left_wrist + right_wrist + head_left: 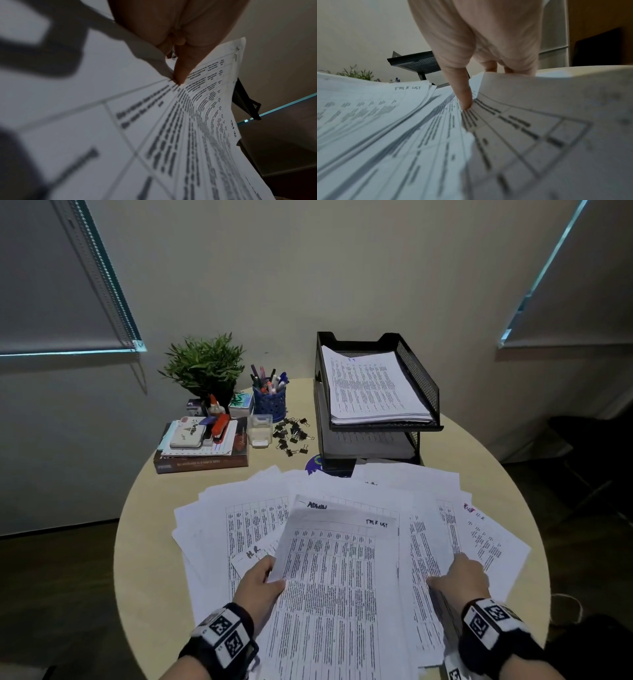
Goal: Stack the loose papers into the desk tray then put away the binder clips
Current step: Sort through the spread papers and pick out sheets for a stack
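While the loose papers (342, 529) lie fanned across the lower half of the head view, covering the near part of the round table (479, 446), a thinner sheaf headed "Task List" (332, 577) sits raised on top of them at lower centre. The left hand (262, 580) pinches this sheaf at its left edge, thumb on the printed face and fingers curled underneath; the left wrist view shows the thumb (183, 70) pressed onto the sheet. At lower right, the right hand (460, 578) grips another bunch of the sheets, thumb (462, 94) flat on the printed side and the other fingers hooked over the far edge.

Toward the upper right of centre stands the black mesh desk tray (418, 378), two tiers high. Its upper tier holds a neat pile of printed sheets (371, 388), and more paper lies in the lower tier. Just left of the tray, the binder clips (293, 434) are scattered loose on the tabletop, beside a small clear plastic box (260, 430). Behind them a blue perforated cup (269, 402) holds pens and markers. Further left are a potted plant (205, 364) and a pile of books (202, 451) with a red stapler (220, 424) on top.
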Available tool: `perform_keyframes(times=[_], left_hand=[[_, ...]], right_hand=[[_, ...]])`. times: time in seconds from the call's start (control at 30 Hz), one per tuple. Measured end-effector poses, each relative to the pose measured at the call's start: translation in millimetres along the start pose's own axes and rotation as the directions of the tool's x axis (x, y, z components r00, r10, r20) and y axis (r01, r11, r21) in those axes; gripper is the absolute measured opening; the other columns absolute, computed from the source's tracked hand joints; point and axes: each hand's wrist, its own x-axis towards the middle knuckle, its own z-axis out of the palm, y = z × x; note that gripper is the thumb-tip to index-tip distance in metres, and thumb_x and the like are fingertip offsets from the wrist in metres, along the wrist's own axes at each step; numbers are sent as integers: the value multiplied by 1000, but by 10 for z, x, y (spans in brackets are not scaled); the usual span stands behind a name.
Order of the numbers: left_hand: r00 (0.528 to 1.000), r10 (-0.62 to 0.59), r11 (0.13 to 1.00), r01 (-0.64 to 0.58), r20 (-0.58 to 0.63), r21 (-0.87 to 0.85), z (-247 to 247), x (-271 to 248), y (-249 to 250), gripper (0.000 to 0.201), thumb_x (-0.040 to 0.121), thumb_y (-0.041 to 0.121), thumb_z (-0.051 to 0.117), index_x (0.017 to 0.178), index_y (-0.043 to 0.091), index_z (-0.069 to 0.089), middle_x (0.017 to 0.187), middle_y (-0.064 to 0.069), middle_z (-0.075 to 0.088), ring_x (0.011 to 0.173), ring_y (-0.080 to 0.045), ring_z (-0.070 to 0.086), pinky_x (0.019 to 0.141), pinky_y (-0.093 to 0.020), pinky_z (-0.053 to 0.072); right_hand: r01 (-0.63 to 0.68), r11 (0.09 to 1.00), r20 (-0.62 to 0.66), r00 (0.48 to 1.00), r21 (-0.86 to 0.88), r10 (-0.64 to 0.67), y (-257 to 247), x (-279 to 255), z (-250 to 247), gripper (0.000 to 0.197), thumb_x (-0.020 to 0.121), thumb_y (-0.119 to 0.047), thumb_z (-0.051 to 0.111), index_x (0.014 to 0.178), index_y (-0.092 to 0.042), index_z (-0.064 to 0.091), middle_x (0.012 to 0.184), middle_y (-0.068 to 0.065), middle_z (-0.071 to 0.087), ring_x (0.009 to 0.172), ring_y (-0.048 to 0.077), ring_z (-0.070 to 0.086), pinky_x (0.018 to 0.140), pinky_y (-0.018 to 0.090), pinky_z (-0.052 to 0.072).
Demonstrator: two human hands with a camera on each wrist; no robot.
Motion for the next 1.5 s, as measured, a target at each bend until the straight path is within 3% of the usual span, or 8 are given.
perform_keyframes(times=[0.2, 0.5, 0.63, 0.7, 0.9, 1.23, 1.37, 1.5], left_hand=[[999, 0, 1000, 1, -50, 8, 25, 53, -126, 23, 85, -10, 51, 94, 9, 61, 100, -20, 66, 101, -44, 58, 94, -49, 45], [997, 36, 999, -34, -69, 24, 101, -44, -100, 25, 88, -7, 50, 93, 14, 61, 96, -11, 69, 94, -34, 64, 92, -47, 49], [996, 42, 998, -39, -80, 43, 115, -45, -95, 24, 89, -5, 51, 90, 16, 60, 93, -11, 67, 91, -34, 62, 87, -41, 48], [996, 36, 999, -33, -78, 34, 114, -62, -84, 24, 89, -5, 51, 91, 16, 60, 95, -10, 68, 93, -33, 62, 88, -42, 49], [996, 34, 999, -32, -88, 25, 117, -80, -114, 25, 88, -5, 51, 92, 17, 61, 96, -10, 69, 94, -34, 64, 92, -49, 49], [986, 23, 1000, -25, -166, -11, 162, -15, -77, 31, 85, -12, 49, 84, 16, 61, 93, -13, 67, 93, -35, 62, 90, -46, 48], [981, 8, 999, -18, -193, -47, 133, 94, -5, 24, 84, -12, 49, 83, 10, 61, 96, -23, 65, 91, -39, 62, 88, -49, 49], [983, 38, 997, -49, -177, -59, 184, 149, 177, 16, 86, -11, 49, 90, 3, 57, 80, -13, 59, 65, -24, 54, 62, -29, 45]], right_hand=[[-35, 984, 122, 992, 175, 14, -13, 36, -93, 76, 78, -13, 75, 138, 3, 31, 112, 16, 52, 105, 31, 54, 75, 28, 40], [-59, 988, 22, 998, -146, 63, -161, -64, 49, 36, 80, -22, 58, 114, -11, 55, 119, 11, 50, 107, 29, 53, 88, 29, 47], [-11, 994, 52, 998, -107, 17, -130, -48, 12, 20, 79, -25, 63, 85, -11, 50, 115, 12, 50, 96, 27, 55, 68, 25, 46], [13, 996, 93, 996, -91, -4, -114, -43, -37, 37, 79, -29, 67, 67, -16, 35, 109, 10, 48, 86, 23, 51, 55, 21, 37], [91, 993, 166, 981, 80, -104, -23, -70, -77, 19, 78, -15, 70, 75, -9, 52, 77, 3, 55, 75, 21, 55, 50, 21, 37], [176, 929, -77, 984, 326, -160, 77, -239, -390, 16, 70, 5, 54, 84, 0, 60, 77, 17, 62, 67, 29, 56, 54, 24, 38], [288, 926, -232, 945, 246, -233, 113, -321, -766, 16, 77, 4, 52, 66, -6, 46, 62, 9, 47, 61, 28, 44, 52, 29, 27], [339, 915, -362, 899, 220, -246, 206, -402, -1164, 11, 75, 0, 59, 67, -5, 53, 64, 15, 54, 64, 30, 52, 54, 30, 36]])
